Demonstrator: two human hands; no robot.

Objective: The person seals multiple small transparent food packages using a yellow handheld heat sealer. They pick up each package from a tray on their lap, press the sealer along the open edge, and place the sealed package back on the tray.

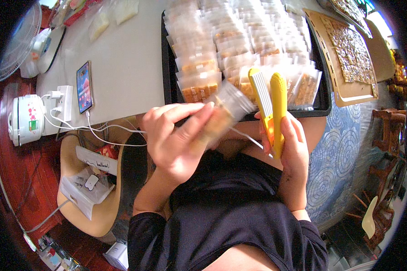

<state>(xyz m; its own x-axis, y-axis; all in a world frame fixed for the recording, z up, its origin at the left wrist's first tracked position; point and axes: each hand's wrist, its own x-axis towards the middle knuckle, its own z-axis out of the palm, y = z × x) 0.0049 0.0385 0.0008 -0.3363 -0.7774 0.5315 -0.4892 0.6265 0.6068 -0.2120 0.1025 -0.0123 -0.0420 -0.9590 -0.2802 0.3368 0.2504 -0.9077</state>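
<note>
My left hand (176,139) pinches a small clear plastic packet (220,117) with a golden-brown piece of food inside; both are blurred. My right hand (293,139) is closed around a yellow hand-held heat sealer (276,111), whose two long jaws stand apart and point away from me; one jaw shows a ridged pale plate. A thin white cord runs down to its lower end. The packet is left of the sealer, not between its jaws. Beyond both hands lies a black tray (320,110) holding rows of similar upright packets (198,83), some with printed writing.
On the grey table (122,71) at left are a smartphone (84,87) on a charging cable, a power strip (66,101) and a white appliance (27,118). To the right, a gold-coloured baking tray (349,100) holds a cut slab (352,50). A chair (71,216) with plastic bags is at lower left.
</note>
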